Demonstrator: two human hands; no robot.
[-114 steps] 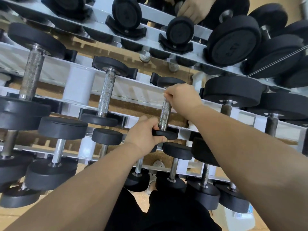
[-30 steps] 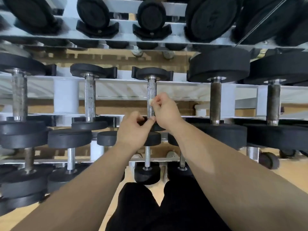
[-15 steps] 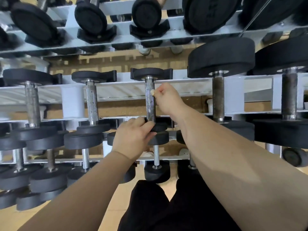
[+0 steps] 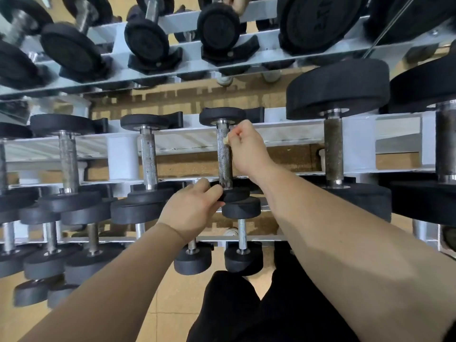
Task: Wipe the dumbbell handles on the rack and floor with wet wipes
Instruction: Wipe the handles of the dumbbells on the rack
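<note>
Right hand (image 4: 246, 146) pinches a wipe (image 4: 225, 140) against the dumbbell handle (image 4: 224, 164); left hand (image 4: 192, 211) grips its near head (image 4: 235, 193)

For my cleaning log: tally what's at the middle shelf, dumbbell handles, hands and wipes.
Dumbbell handles: 6, one cut off at the left edge.
Hands: 2, left hand gripping the dumbbell head, right hand pinching the wipe.
Wipes: 1.
Total: 9.
</note>
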